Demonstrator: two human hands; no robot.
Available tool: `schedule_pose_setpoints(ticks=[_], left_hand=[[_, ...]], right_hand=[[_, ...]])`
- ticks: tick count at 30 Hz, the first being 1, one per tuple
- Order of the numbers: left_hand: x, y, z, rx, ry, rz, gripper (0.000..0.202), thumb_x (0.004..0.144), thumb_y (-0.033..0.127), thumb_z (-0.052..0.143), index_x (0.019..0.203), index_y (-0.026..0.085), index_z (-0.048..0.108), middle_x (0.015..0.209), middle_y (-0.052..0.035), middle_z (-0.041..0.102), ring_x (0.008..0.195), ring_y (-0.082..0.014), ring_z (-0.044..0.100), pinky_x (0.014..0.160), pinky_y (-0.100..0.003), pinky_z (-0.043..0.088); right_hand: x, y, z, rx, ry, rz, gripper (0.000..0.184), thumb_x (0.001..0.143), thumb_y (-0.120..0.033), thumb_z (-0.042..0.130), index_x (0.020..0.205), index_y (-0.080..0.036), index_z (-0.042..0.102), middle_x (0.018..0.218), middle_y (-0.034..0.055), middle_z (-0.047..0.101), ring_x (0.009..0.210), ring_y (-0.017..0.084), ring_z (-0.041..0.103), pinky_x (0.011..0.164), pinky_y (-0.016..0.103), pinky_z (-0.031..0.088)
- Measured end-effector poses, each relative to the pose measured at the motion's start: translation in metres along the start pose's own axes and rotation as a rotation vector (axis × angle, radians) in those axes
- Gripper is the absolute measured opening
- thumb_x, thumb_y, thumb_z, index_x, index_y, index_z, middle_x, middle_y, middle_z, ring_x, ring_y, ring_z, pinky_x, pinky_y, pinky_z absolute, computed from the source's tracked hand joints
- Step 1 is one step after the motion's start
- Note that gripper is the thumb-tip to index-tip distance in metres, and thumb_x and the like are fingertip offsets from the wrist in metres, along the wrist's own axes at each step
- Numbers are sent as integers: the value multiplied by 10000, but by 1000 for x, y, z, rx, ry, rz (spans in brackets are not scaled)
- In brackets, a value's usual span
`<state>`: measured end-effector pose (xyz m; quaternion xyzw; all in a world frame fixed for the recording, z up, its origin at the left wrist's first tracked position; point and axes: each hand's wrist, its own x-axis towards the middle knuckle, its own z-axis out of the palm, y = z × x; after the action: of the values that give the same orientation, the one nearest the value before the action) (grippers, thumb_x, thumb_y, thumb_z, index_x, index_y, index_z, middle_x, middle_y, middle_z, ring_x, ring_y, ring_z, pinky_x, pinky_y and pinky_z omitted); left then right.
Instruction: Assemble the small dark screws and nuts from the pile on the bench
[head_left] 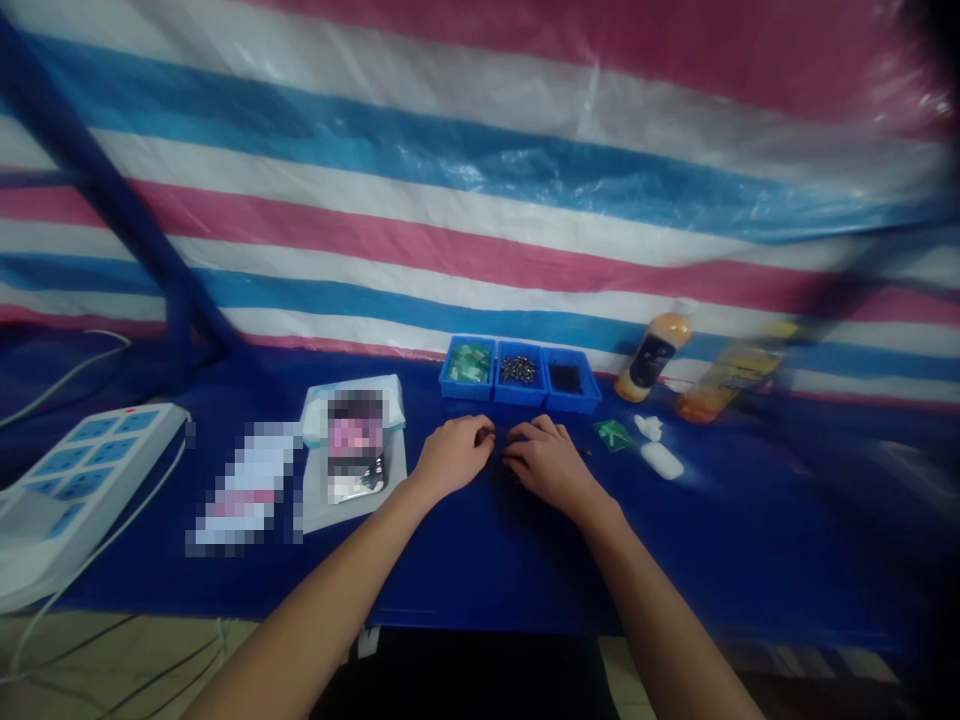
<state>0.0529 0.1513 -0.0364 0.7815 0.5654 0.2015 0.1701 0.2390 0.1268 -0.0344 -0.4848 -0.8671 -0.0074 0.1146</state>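
My left hand (456,454) is over the blue table, its fingers curled and the tips drawn together; whatever they hold is too small to make out. Close by on its right, my right hand (547,462) has bent fingers pointing toward the left one. A small dark spot shows under its fingertips, but I cannot tell what it is. Just beyond both hands stand three blue bins in a row: a left bin (466,390) with green pieces, a middle bin (519,396) with small shiny metal parts, and a right bin (574,402) with small dark parts.
To the right lie a green packet (613,434), a crumpled white scrap (648,428) and a white rounded case (661,461). Two drink bottles, one upright (651,360) and one tilted (731,375), stand behind. Leftward are a power strip (90,470) and a white-and-blue package (394,400).
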Motion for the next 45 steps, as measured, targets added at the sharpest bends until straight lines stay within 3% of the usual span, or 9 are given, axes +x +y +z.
schedule_pose_setpoints(ticks=[12, 20, 24, 31, 37, 45], left_hand=[[1, -2, 1, 1, -5, 9, 200, 886, 308, 527, 1032, 291, 662, 1011, -17, 709, 935, -240, 649, 753, -327, 463], [2, -2, 0, -28, 46, 27, 203, 899, 272, 504, 997, 264, 682, 985, -31, 701, 906, -221, 640, 776, -320, 460], [3, 2, -4, -148, 129, 96, 243, 942, 308, 462, 955, 232, 692, 934, -31, 698, 875, -191, 631, 812, -301, 459], [-2, 16, -8, -262, -2, 271, 240, 942, 333, 486, 945, 233, 704, 936, -3, 718, 836, -175, 614, 851, -325, 441], [-3, 17, -8, -294, -44, 264, 210, 916, 292, 511, 908, 213, 706, 914, -15, 714, 831, -173, 608, 827, -311, 450], [-1, 12, -5, -374, 47, 259, 204, 926, 292, 512, 877, 190, 682, 840, -5, 685, 761, -145, 605, 738, -267, 443]], right_hand=[[11, -7, 5, 75, -21, 7, 94, 834, -244, 611, 816, -189, 686, 956, 61, 634, 1008, 228, 438, 797, 356, 320], [7, 9, 1, 262, 60, 19, 35, 775, -228, 660, 758, -198, 661, 1065, 32, 661, 1035, 223, 455, 873, 371, 345], [4, 17, -6, 348, 124, 48, 24, 768, -197, 642, 787, -195, 657, 943, 42, 688, 990, 209, 526, 880, 362, 372], [0, 18, -10, 470, 190, 64, 45, 763, -198, 634, 786, -188, 672, 787, -6, 694, 734, 137, 603, 806, 286, 406], [0, 17, -11, 461, 211, 73, 60, 757, -218, 635, 779, -188, 682, 791, -4, 706, 730, 142, 616, 859, 301, 410], [-1, 18, -15, 613, 251, 61, 147, 849, -232, 580, 947, -193, 682, 894, 23, 706, 822, 157, 643, 790, 272, 469]])
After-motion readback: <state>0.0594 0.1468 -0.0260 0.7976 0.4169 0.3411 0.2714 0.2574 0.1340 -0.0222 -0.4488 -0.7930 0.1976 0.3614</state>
